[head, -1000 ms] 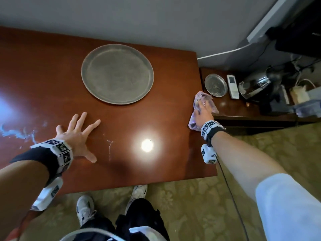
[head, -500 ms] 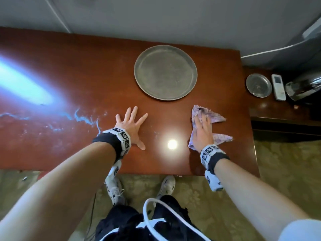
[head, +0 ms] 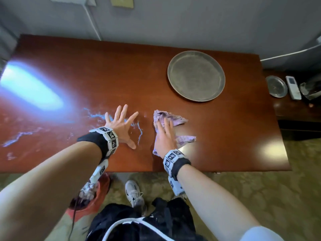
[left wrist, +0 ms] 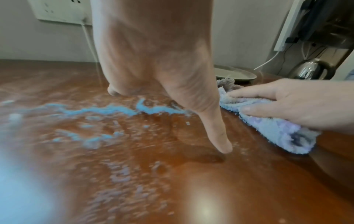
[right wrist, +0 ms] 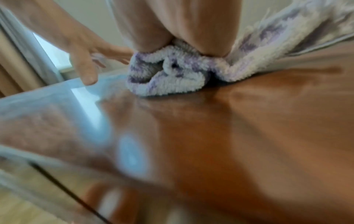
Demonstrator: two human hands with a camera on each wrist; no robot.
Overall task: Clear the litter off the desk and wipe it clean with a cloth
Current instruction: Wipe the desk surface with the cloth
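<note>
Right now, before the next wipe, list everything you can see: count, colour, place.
desk: one, reddish-brown, against the wall
streaks: several, pale, on the desk's left part
cloth: one, white and purple, mid-desk
tray: one, grey, round, back right of the desk
small dish: one, silver, on the side cabinet to the right
remote: one, white, beside the small dish
kettle: one, shiny metal, far right
bin: one, red, on the floor under the desk edge
left hand: fingers spread, flat on the desk
right hand: pressing flat on the cloth

Crumpled lilac cloth on smeared desk
</note>
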